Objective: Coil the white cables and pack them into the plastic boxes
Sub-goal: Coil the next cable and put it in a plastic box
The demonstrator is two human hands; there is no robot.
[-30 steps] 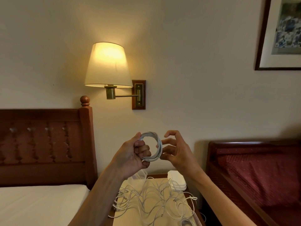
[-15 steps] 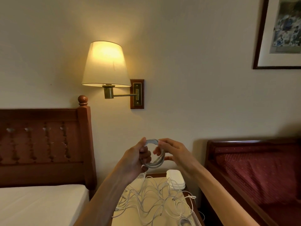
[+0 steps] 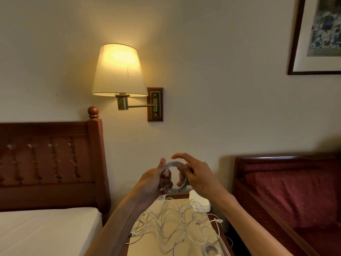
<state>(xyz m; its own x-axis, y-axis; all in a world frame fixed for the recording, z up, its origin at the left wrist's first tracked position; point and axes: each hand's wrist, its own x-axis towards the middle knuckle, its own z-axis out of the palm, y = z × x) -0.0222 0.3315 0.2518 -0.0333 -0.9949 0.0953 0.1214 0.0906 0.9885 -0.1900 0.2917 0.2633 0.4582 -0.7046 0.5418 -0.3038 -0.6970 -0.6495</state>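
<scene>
Big picture first: a bed [image 3: 46,230] with a carved wooden headboard [image 3: 49,163] fills the nine o'clock side, and a dark red upholstered seat [image 3: 295,196] walls off three o'clock. Squeezed between them at six o'clock is the narrow bench [image 3: 147,244], its pale top just about as wide as the gap, so there's little room to either side. Above it, open air runs up to a lit wall lamp [image 3: 119,71] at eleven o'clock and a framed picture [image 3: 321,34] at one o'clock.

On the bench, a loose tangle of white cables [image 3: 175,224] sprawls edge to edge, a few strands drooping over the right rim. A stack of white plastic boxes [image 3: 200,204] sits at the far right corner, against the wall.

Now the action, held up over the bench: the coiled cable [image 3: 174,190], a neat round hoop of several white turns. The left hand [image 3: 152,183] grips its nine o'clock side, thumb upright, fingers [image 3: 167,179] curled through the ring. The right hand [image 3: 200,177] meets the three o'clock side, lower fingers hooked on the turns, index finger stretched out over the top.
</scene>
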